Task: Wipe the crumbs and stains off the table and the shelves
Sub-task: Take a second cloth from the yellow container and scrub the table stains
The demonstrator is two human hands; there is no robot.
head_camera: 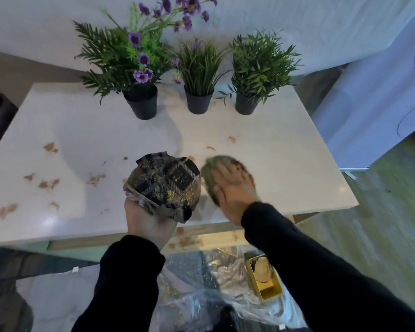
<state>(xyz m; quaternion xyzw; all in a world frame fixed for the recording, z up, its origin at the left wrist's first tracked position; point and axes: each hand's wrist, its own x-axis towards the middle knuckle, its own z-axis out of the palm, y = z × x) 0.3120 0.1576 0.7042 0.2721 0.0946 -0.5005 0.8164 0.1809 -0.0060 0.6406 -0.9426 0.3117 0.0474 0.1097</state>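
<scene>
Flat and spread, the right hand (230, 185) presses a green cloth (212, 172) onto the white table (285, 164) near its front edge. Beside it, the left hand (149, 221) cups a crumpled plaid paper (164, 184) speckled with yellow crumbs. Brown stains (48, 184) dot the tabletop. Three dark pots (198, 101) along the back hold green plants, one with purple flowers.

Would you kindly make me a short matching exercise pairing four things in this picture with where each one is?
Things:
1. green cloth
2. plaid bundle
3. flowering plant
4. gold tin

Places:
A. on the floor, below the table's near edge
B. under the right hand
C. far left of the pot row
D. gripped by the left hand

Pairs: 1-B, 2-D, 3-C, 4-A
</scene>
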